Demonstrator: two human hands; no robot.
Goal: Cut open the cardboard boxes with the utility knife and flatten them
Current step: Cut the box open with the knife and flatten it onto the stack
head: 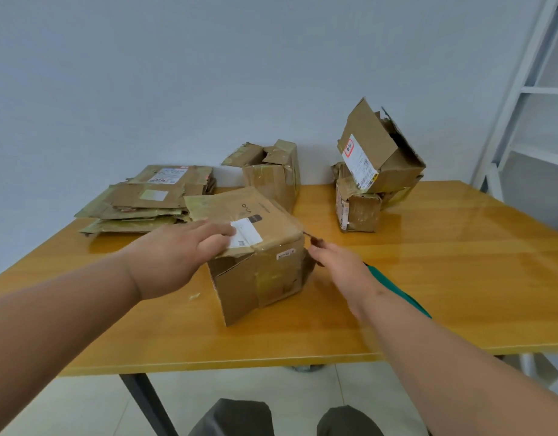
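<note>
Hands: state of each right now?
Left hand: open, flat on the box top.
Right hand: grip closed on the knife.

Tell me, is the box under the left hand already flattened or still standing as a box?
Still standing. The box keeps its full shape on the table, side walls upright, while the left hand presses its top.
</note>
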